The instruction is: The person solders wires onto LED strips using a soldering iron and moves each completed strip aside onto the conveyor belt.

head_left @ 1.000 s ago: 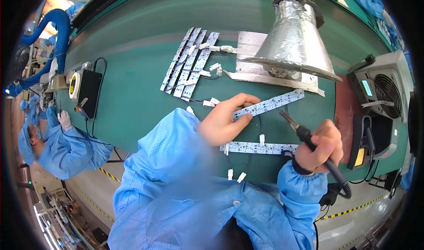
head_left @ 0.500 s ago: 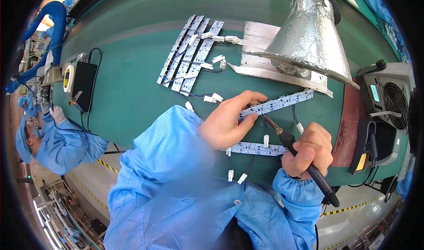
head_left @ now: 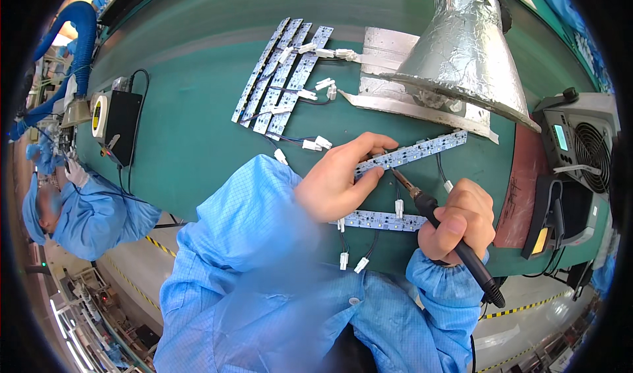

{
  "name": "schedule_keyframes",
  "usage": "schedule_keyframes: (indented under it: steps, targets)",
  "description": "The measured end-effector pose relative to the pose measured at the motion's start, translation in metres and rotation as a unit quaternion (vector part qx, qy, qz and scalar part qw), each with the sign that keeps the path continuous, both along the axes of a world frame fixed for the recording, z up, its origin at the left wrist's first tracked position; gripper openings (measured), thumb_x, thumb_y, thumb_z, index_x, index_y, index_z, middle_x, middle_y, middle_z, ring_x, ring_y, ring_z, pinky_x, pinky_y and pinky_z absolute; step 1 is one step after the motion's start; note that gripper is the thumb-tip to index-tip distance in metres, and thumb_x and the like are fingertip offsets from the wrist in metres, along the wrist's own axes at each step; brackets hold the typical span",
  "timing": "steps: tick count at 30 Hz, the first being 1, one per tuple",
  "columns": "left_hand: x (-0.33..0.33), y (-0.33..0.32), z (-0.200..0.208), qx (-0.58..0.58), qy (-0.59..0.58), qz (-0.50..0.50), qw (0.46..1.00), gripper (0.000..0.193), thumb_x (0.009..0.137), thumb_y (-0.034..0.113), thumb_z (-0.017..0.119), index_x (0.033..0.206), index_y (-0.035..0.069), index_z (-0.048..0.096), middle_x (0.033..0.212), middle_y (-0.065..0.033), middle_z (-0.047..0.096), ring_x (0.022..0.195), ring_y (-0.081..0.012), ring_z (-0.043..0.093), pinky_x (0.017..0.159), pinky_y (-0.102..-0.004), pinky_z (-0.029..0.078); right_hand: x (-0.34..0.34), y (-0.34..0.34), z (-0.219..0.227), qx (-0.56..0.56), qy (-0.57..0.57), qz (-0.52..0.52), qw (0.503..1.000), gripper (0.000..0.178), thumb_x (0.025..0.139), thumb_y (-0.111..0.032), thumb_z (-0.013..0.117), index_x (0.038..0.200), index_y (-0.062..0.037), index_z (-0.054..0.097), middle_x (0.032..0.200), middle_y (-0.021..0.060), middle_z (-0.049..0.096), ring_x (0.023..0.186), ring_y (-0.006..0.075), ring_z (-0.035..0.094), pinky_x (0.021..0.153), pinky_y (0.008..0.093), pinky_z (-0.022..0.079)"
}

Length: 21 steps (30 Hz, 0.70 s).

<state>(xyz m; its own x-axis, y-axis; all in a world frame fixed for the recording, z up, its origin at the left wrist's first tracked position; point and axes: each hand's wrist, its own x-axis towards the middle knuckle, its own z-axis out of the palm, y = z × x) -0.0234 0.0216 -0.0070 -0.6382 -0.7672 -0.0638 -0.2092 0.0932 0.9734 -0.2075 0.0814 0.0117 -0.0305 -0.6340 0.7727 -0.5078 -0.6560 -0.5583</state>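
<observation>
Head | left hand (head_left: 335, 185) pinches strip (head_left: 419, 151) | right hand (head_left: 461, 220) grips iron (head_left: 427, 205) | strip likely light, stiff, fragile; hold by edges

Legible lettering: none. Lit screen (head_left: 560, 137) on grey machine (head_left: 579, 141): characters too small. Dark scrawl (head_left: 510, 206) on red board (head_left: 525, 175): unreadable.

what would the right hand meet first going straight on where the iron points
The right hand, soldering iron leading, would probably first meet the circuit strip held by the left hand; depth leaves unclear whether they touch.
</observation>
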Motion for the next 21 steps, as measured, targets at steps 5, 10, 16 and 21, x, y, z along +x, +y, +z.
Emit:
schedule_keyframes:
  steps: [5, 10, 16, 21]
  targets:
    - [0.0, 0.0, 0.0, 0.003, 0.002, -0.001, 1.0, 0.034, 0.089, -0.004, 0.049, 0.123, -0.003, 0.045, 0.114, -0.0153, 0.059, 0.108, -0.0221, 0.059, 0.091, -0.0327, 0.046, 0.001, -0.001, 0.0, 0.004, -0.005, -0.003, 1.0, 0.017, 0.084, -0.008, 0.046, 0.07, -0.0044, 0.038, 0.049, 0.0058, 0.039, 0.038, 0.0174, 0.032, 0.039, 0.031, 0.024]
    - [0.002, -0.001, 0.002, 0.027, 0.007, 0.004, 1.0, 0.036, 0.088, -0.003, 0.05, 0.123, -0.004, 0.046, 0.113, -0.0152, 0.06, 0.107, -0.0219, 0.059, 0.091, -0.0325, 0.046, -0.003, 0.001, -0.005, -0.003, -0.054, -0.013, 0.998, 0.02, 0.087, -0.011, 0.045, 0.069, -0.0049, 0.04, 0.051, 0.006, 0.038, 0.042, 0.0152, 0.032, 0.041, 0.0307, 0.025]
    - [0.002, -0.003, 0.006, -0.082, -0.01, -0.011, 0.997, 0.04, 0.082, -0.002, 0.054, 0.122, -0.003, 0.054, 0.111, -0.0162, 0.06, 0.103, -0.0246, 0.06, 0.089, -0.0327, 0.046, -0.034, -0.005, -0.006, -0.044, -0.212, -0.156, 0.964, 0.031, 0.088, -0.015, 0.044, 0.06, -0.0034, 0.036, 0.052, 0.0056, 0.033, 0.047, 0.0138, 0.029, 0.046, 0.0296, 0.026]
    - [0.002, -0.002, 0.007, -0.061, -0.023, -0.011, 0.998, 0.04, 0.081, -0.002, 0.055, 0.121, -0.002, 0.054, 0.11, -0.0163, 0.06, 0.102, -0.0259, 0.06, 0.089, -0.0332, 0.046, -0.032, -0.01, -0.006, -0.005, -0.174, -0.228, 0.958, 0.033, 0.085, -0.014, 0.047, 0.056, -0.0007, 0.038, 0.052, 0.0081, 0.041, 0.049, 0.0125, 0.034, 0.048, 0.0283, 0.03]
